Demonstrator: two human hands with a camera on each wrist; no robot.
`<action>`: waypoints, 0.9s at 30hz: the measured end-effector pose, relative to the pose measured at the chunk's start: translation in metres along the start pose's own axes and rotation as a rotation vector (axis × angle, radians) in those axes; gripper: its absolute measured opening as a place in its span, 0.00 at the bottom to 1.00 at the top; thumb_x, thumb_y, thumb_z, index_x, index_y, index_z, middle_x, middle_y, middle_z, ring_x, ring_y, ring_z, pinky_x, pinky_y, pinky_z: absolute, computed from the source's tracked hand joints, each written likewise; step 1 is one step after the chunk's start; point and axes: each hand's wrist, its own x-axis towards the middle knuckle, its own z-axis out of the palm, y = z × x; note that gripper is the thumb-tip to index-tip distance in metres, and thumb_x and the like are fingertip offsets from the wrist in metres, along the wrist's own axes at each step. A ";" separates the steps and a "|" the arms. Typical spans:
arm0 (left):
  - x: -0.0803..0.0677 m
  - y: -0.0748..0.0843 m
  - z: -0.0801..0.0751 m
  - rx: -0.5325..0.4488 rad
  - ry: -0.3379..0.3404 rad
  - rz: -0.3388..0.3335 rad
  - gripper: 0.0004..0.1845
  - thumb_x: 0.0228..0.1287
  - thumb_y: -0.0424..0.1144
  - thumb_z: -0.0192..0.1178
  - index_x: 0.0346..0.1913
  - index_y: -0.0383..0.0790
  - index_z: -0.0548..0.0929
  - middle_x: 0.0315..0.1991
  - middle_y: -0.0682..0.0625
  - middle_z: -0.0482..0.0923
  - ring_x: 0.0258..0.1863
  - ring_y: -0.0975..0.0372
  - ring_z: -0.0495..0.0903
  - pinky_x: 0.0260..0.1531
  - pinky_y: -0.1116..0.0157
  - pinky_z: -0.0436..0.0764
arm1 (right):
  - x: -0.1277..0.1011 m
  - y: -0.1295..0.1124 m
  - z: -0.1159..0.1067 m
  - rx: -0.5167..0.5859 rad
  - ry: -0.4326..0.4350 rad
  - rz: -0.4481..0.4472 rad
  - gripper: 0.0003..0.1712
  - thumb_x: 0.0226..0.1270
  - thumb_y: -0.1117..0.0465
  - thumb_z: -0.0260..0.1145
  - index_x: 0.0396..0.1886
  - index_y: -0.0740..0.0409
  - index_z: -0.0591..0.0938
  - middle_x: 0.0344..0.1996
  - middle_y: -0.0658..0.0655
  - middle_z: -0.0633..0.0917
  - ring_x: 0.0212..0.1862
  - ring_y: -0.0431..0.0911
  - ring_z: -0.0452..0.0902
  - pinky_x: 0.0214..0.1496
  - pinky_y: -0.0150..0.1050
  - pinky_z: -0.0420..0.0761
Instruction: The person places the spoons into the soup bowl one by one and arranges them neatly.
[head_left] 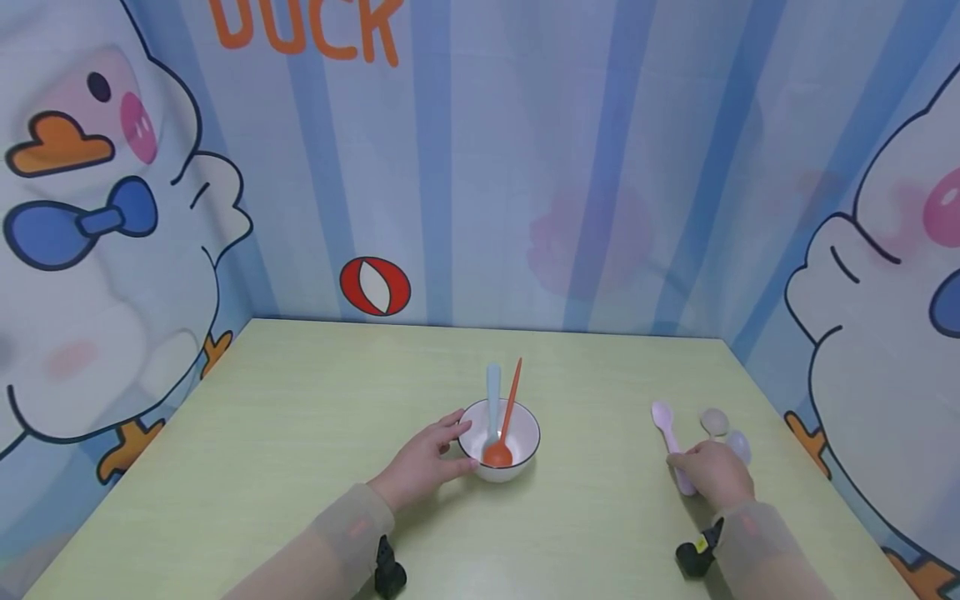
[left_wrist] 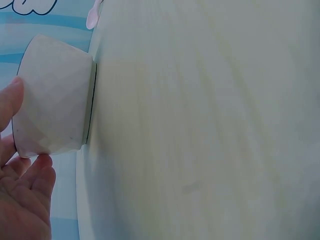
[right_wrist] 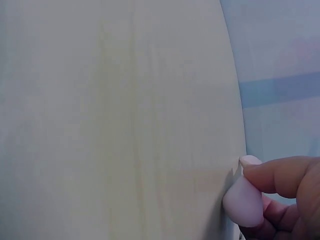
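A white bowl (head_left: 501, 473) with a dark rim stands on the table. Leaning in it are a light blue spoon (head_left: 492, 400) and an orange spoon (head_left: 498, 453). My left hand (head_left: 423, 462) grips the bowl's left side, thumb and fingers at its wall and rim; the left wrist view shows the bowl's faceted outside (left_wrist: 55, 100). Far to the right, my right hand (head_left: 716, 475) pinches a pink spoon (head_left: 664, 421) partway along its length. Its wider near end (right_wrist: 243, 202) shows below my thumb in the right wrist view.
Just beyond my right hand lie a greyish spoon (head_left: 714, 421) and a pale lavender spoon (head_left: 738, 446), their handles partly hidden by the hand. The pale wooden table (head_left: 337, 375) meets a blue striped curtain (head_left: 495, 167) with cartoon ducks at its back and sides.
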 end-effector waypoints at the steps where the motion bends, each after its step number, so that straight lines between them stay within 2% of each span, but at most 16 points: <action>1: 0.000 0.000 0.000 0.000 0.000 0.000 0.39 0.58 0.50 0.68 0.71 0.43 0.67 0.75 0.52 0.53 0.67 0.45 0.64 0.64 0.52 0.68 | 0.000 0.000 0.000 0.005 0.001 -0.002 0.21 0.62 0.51 0.63 0.35 0.68 0.82 0.29 0.57 0.82 0.31 0.49 0.73 0.27 0.39 0.71; 9: 0.000 -0.001 0.000 -0.002 0.000 0.008 0.39 0.58 0.50 0.68 0.70 0.43 0.67 0.75 0.51 0.53 0.67 0.45 0.64 0.64 0.51 0.68 | -0.001 0.002 -0.001 0.094 0.038 -0.021 0.24 0.63 0.53 0.61 0.43 0.73 0.81 0.37 0.64 0.84 0.36 0.52 0.77 0.32 0.40 0.74; 12: 0.000 -0.001 0.000 0.001 0.004 0.008 0.39 0.58 0.50 0.68 0.70 0.42 0.67 0.75 0.51 0.53 0.67 0.46 0.64 0.64 0.52 0.68 | -0.003 0.002 -0.001 0.168 0.052 -0.025 0.25 0.66 0.51 0.60 0.45 0.73 0.81 0.38 0.64 0.84 0.38 0.53 0.75 0.33 0.40 0.74; 18: -0.001 0.000 0.000 -0.001 0.005 0.011 0.38 0.58 0.49 0.68 0.70 0.42 0.67 0.75 0.51 0.53 0.67 0.46 0.64 0.64 0.52 0.68 | -0.002 0.000 0.000 0.418 0.025 -0.006 0.28 0.71 0.51 0.58 0.52 0.75 0.77 0.37 0.58 0.82 0.39 0.48 0.71 0.36 0.37 0.72; 22: -0.001 0.001 0.000 -0.003 0.004 0.005 0.38 0.58 0.49 0.68 0.70 0.42 0.67 0.75 0.51 0.53 0.67 0.46 0.64 0.64 0.52 0.68 | 0.000 -0.001 0.001 0.649 -0.039 0.006 0.28 0.74 0.55 0.55 0.57 0.79 0.71 0.31 0.55 0.82 0.32 0.42 0.78 0.35 0.33 0.79; 25: -0.001 0.000 0.000 -0.003 0.004 0.007 0.38 0.58 0.49 0.68 0.70 0.42 0.67 0.75 0.51 0.53 0.67 0.46 0.64 0.64 0.52 0.67 | 0.000 -0.004 0.001 0.845 -0.111 0.050 0.27 0.76 0.56 0.52 0.60 0.77 0.65 0.29 0.55 0.82 0.28 0.41 0.81 0.31 0.32 0.82; 27: -0.001 0.000 0.000 -0.003 0.005 0.009 0.38 0.58 0.49 0.68 0.70 0.42 0.67 0.75 0.51 0.54 0.67 0.46 0.64 0.64 0.52 0.67 | -0.001 -0.005 0.000 0.936 -0.150 0.076 0.27 0.77 0.56 0.51 0.62 0.75 0.63 0.29 0.55 0.82 0.28 0.40 0.81 0.29 0.30 0.81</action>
